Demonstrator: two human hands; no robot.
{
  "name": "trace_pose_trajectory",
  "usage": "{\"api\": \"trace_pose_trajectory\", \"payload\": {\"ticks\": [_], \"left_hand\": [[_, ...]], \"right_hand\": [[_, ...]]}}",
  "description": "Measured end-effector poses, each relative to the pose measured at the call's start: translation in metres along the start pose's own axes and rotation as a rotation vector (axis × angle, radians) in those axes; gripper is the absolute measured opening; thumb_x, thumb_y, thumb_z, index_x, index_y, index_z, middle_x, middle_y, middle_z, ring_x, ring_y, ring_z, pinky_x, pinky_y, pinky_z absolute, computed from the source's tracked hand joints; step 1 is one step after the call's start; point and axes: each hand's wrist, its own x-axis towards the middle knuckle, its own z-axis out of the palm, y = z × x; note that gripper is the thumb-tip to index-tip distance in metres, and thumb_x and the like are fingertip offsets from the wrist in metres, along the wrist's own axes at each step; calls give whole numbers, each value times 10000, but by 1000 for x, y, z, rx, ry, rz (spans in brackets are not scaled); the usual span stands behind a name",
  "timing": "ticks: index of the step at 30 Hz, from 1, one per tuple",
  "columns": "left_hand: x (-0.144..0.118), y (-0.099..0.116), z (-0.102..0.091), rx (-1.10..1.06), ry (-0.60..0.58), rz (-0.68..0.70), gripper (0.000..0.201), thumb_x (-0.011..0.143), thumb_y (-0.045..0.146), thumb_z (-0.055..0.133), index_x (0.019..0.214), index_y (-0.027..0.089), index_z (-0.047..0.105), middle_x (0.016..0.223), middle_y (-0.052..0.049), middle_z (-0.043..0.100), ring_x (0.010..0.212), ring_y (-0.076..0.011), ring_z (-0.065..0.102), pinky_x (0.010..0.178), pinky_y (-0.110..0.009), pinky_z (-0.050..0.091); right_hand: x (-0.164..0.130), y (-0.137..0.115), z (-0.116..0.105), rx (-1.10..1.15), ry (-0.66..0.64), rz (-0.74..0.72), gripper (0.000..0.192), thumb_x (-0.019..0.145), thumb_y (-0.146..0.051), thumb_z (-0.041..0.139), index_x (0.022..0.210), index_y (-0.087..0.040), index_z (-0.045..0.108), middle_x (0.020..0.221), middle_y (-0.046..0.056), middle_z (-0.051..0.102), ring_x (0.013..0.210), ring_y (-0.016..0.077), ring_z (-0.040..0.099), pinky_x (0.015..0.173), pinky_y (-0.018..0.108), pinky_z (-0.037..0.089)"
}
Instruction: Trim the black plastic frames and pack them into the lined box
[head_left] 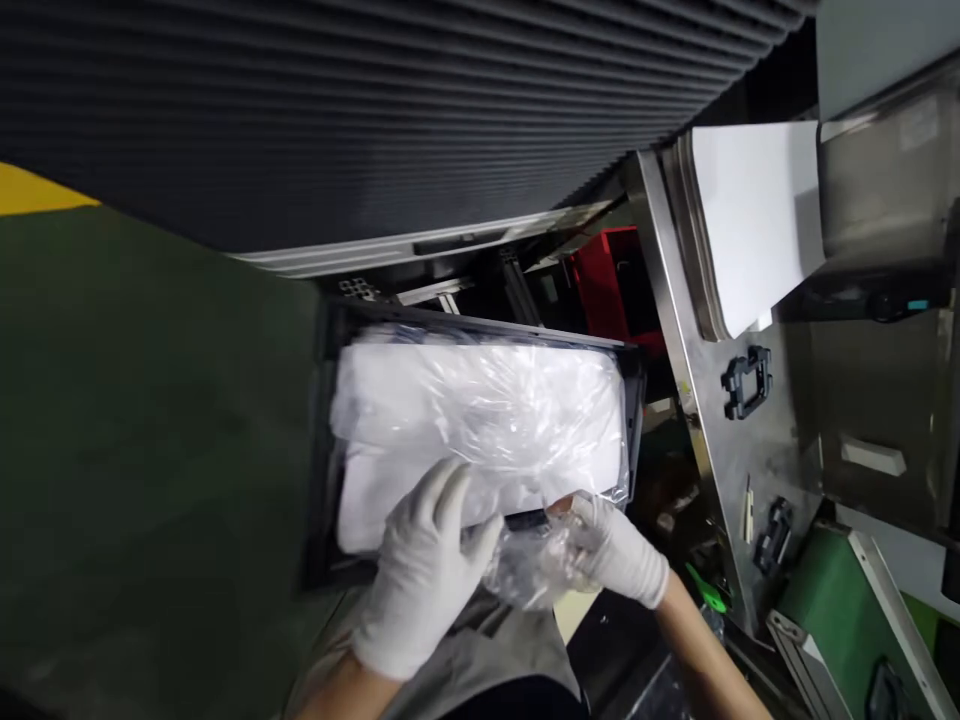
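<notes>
A clear plastic bag (pixel 491 400), crinkled and shiny, lies over white sheet-like contents in a black crate (pixel 321 470). My right hand (pixel 619 550), in a white glove with bare fingertips, is closed on the gathered end of the plastic bag at the crate's near edge. My left hand (pixel 431 565), also white-gloved, is at the bag's near side, thumb and fingers apart. Whether its fingertips press on the plastic I cannot tell. Loose bunched plastic hangs between the two hands.
A dark ribbed cover (pixel 375 120) spans the top. To the right is a metal bench (pixel 787 440) with stacked white sheets (pixel 757 220), a black frame-shaped part (pixel 748 382) and a green conveyor (pixel 832 610). A red bin (pixel 604 285) stands behind the crate; green floor (pixel 150 450) lies left.
</notes>
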Motion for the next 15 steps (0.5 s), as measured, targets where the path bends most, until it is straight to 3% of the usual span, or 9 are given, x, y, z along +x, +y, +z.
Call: {"api": "trace_pose_trajectory", "payload": {"ticks": [2, 4, 6, 8, 9, 11, 13, 15], "left_hand": [[4, 28, 11, -23, -73, 143, 578, 1091, 518, 726, 1646, 358, 731, 1775, -110, 699, 1688, -440, 616, 1429, -671, 511], [12, 57, 23, 14, -234, 247, 569, 1071, 476, 788, 1627, 357, 768, 1791, -104, 687, 1702, -455, 601, 1454, -694, 476], [18, 81, 32, 65, -348, 271, 514, 1099, 392, 758, 1606, 309, 793, 1761, -130, 712, 1660, -445, 648, 1415, -675, 530], [19, 97, 34, 81, -362, 225, 432, 1149, 310, 643, 1539, 291, 828, 1634, -134, 804, 1519, -397, 762, 1324, -607, 626], [16, 100, 32, 80, -337, 173, 416, 1159, 283, 590, 1487, 298, 845, 1553, -125, 845, 1433, -375, 806, 1273, -578, 662], [7, 100, 23, 97, -246, 23, 374, 1147, 301, 576, 1397, 310, 854, 1407, -120, 881, 1296, -369, 842, 1197, -565, 699], [-6, 93, 12, 149, -141, -128, 312, 1109, 384, 636, 1336, 306, 836, 1317, -134, 875, 1245, -399, 841, 1177, -591, 702], [-18, 83, 0, 210, -75, -239, 278, 1092, 447, 654, 1278, 312, 811, 1264, -135, 867, 1211, -412, 841, 1153, -601, 706]], "right_hand": [[-17, 14, -56, 143, 29, 33, 353, 1006, -335, 835, 1358, -314, 819, 1316, 61, 857, 1196, 291, 830, 1092, 411, 677], [-32, 34, -121, 163, 260, 161, 291, 1070, -464, 790, 1302, -295, 836, 1286, 83, 860, 1181, 297, 820, 1079, 422, 669], [-45, 58, -178, 121, 552, 291, 339, 1075, -561, 759, 1200, -256, 840, 1184, 98, 864, 1082, 287, 807, 992, 407, 663], [-57, 78, -213, 91, 673, 350, 393, 1040, -626, 786, 1113, -243, 838, 1052, 83, 849, 965, 264, 780, 901, 375, 643], [-62, 83, -220, 98, 645, 358, 406, 1034, -645, 797, 1080, -244, 835, 988, 69, 834, 908, 251, 762, 853, 357, 629], [-66, 85, -208, 160, 424, 329, 407, 1073, -650, 778, 1027, -249, 830, 898, 46, 804, 820, 228, 735, 772, 327, 602], [-60, 75, -168, 236, 118, 236, 392, 1146, -594, 708, 1004, -247, 826, 889, 41, 804, 801, 218, 740, 751, 313, 595], [-45, 56, -112, 225, -58, 113, 357, 1192, -474, 630, 1014, -237, 829, 926, 54, 823, 819, 223, 757, 785, 327, 610]]}}
